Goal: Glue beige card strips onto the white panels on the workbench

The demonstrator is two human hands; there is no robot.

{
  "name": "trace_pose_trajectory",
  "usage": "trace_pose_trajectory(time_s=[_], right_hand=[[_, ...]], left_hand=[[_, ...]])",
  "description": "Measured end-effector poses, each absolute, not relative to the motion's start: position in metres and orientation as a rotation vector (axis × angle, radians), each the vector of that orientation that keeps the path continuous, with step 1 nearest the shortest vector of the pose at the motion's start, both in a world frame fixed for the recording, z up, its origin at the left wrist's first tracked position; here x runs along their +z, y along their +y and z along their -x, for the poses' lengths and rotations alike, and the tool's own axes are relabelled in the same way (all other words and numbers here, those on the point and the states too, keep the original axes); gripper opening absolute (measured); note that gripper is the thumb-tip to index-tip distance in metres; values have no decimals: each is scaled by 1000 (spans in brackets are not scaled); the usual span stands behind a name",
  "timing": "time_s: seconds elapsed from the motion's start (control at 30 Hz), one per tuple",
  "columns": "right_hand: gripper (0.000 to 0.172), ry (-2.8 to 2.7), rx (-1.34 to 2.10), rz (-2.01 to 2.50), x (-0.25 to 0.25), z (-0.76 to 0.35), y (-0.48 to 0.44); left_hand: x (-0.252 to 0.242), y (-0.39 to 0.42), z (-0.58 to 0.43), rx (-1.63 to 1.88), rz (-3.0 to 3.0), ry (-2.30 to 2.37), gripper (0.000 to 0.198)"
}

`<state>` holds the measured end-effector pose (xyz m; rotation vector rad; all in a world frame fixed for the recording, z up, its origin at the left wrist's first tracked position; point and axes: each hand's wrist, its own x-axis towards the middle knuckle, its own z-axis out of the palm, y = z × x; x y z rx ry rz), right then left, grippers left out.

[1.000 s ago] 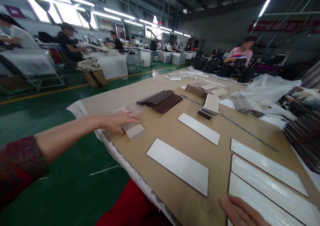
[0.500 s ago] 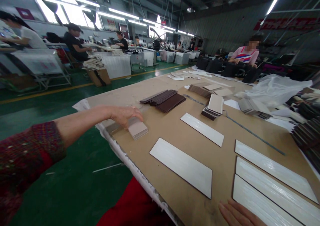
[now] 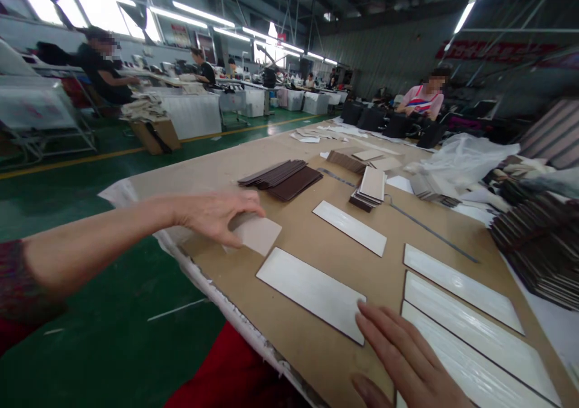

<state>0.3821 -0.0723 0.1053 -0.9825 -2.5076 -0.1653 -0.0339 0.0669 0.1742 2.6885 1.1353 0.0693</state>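
My left hand [image 3: 217, 214] reaches across the left edge of the table and pinches a small beige card piece [image 3: 257, 233], lifted a little and tilted over the brown board table [image 3: 298, 227]. My right hand [image 3: 402, 357] lies open and flat near the front edge, its fingertips touching the corner of a long white glued strip [image 3: 312, 293]. More white strips [image 3: 461, 284] lie side by side to the right, and one white strip [image 3: 349, 227] sits further back.
Dark brown cut pieces [image 3: 284, 179] are fanned at the table's middle, with a small stack [image 3: 371, 188] beside them and a thin metal ruler [image 3: 429, 230]. Dark stacks [image 3: 538, 245] and clear plastic [image 3: 461, 155] crowd the right. A seated person [image 3: 423, 100] works beyond; others work at benches left.
My left hand has picked a single beige card off the small stack and drawn it toward the white strip. My right hand has slid forward onto the table beside that strip.
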Motion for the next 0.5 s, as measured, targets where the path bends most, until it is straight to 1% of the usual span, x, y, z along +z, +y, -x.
trace_pose_trajectory(time_s=[0.07, 0.13, 0.23, 0.33, 0.4, 0.47, 0.5], right_hand=[[63, -2484, -125, 967, 125, -354, -72], [65, -2513, -79, 1010, 134, -333, -69], [66, -2564, -25, 1079, 133, -317, -65], [59, -2559, -3, 1115, 129, -316, -65], [57, -2519, 32, 1133, 128, -322, -64], [56, -2424, 66, 1179, 129, -336, -61], [55, -2354, 75, 1227, 130, -346, -59]], left_hand=[[176, 50, -1, 142, -2718, 983, 58], [178, 30, -33, 211, -2742, 854, 58], [178, 8, -66, 262, -2748, 775, 58], [173, 3, -80, 274, -2767, 753, 56], [169, 6, -79, 335, -2801, 728, 62], [163, 8, -69, 500, -2807, 757, 72], [159, 8, -61, 609, -2776, 826, 73]])
